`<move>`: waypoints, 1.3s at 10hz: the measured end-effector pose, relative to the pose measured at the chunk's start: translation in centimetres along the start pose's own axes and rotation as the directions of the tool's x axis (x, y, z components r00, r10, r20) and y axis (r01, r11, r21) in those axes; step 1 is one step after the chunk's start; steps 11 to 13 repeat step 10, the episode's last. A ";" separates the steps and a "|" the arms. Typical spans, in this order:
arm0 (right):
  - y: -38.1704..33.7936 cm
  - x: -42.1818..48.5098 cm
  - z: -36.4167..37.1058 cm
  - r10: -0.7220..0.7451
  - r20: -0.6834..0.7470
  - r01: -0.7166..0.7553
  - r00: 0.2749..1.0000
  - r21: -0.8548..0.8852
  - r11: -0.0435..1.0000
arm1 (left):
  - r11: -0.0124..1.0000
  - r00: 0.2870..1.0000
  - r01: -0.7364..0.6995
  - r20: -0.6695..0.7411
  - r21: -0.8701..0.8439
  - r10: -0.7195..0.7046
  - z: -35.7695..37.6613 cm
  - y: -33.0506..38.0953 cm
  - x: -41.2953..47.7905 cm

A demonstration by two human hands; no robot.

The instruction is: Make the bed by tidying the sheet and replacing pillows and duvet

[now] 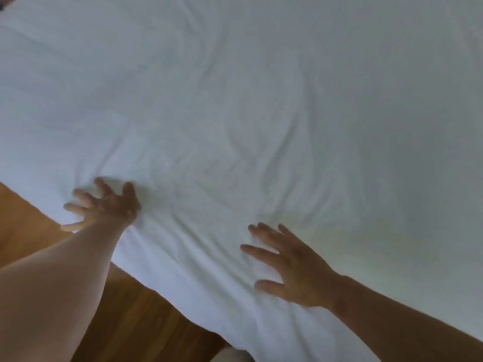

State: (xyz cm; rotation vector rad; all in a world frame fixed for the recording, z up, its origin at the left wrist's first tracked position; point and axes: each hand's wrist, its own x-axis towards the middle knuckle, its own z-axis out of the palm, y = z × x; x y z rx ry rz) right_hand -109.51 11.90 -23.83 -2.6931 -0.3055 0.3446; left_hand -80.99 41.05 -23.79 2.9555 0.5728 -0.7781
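A white sheet (235,100) covers the bed and fills most of the view, with soft creases across its middle and near edge. My left hand (104,205) lies flat on the sheet close to the bed's near edge, fingers spread. Further right, my right hand (285,265) presses palm down on the sheet, its fingers straight and splayed. Wrinkles fan out from both hands. No pillow or duvet shows in this view.
Wooden floor (31,226) runs along the lower left beside the bed's edge. Part of my leg (232,355) shows at the bottom. A dark object (4,1) sits at the top left corner.
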 end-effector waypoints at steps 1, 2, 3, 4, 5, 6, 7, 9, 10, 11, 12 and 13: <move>7.0 4.3 -3.2 0.569 -0.298 -0.593 0.767 0.009 0.805 | 0.881 0.863 -0.457 -0.179 0.124 0.473 0.4 4.3 -0.6; 5.8 6.6 -0.3 0.699 -0.139 -0.707 0.702 -0.018 0.707 | 0.552 0.579 -0.784 0.011 0.284 0.815 4.3 6.1 -3.4; -1.5 4.6 2.9 0.238 0.073 -0.229 0.969 -0.114 0.967 | 0.818 0.851 -0.511 0.025 0.266 0.524 5.6 2.4 -2.8; -1.6 0.9 1.0 0.068 0.193 -0.066 0.979 -0.017 0.998 | 0.978 0.979 -0.201 0.029 0.062 0.200 4.1 1.9 -4.3; 3.4 -2.8 -0.9 0.353 -0.044 -0.355 0.935 -0.096 0.930 | 0.890 0.897 -0.432 -0.032 0.146 0.440 5.2 4.7 -9.0; 9.0 -8.7 -1.4 0.638 0.013 -0.633 0.770 -0.106 0.767 | 0.578 0.605 -0.782 0.062 0.234 0.794 9.7 7.4 -16.3; 9.7 -16.9 0.9 0.670 0.066 -0.662 0.739 -0.111 0.741 | 0.498 0.574 -0.799 0.179 0.339 0.799 14.5 5.9 -21.3; 4.8 -30.7 2.0 0.727 0.261 -0.758 0.635 0.030 0.652 | 0.592 0.713 -0.700 0.432 0.399 0.552 12.8 -1.4 -26.6; 3.1 -33.9 -0.7 0.700 0.440 -0.779 0.563 0.000 0.627 | 0.671 0.706 -0.679 0.515 0.297 0.487 12.8 -4.2 -31.9; 3.1 -33.9 -0.7 0.700 0.440 -0.779 0.563 0.000 0.627 | 0.671 0.706 -0.679 0.515 0.297 0.487 12.8 -4.2 -31.9; 3.1 -33.9 -0.7 0.700 0.440 -0.779 0.563 0.000 0.627 | 0.671 0.706 -0.679 0.515 0.297 0.487 12.8 -4.2 -31.9; 3.1 -33.9 -0.7 0.700 0.440 -0.779 0.563 0.000 0.627 | 0.671 0.706 -0.679 0.515 0.297 0.487 12.8 -4.2 -31.9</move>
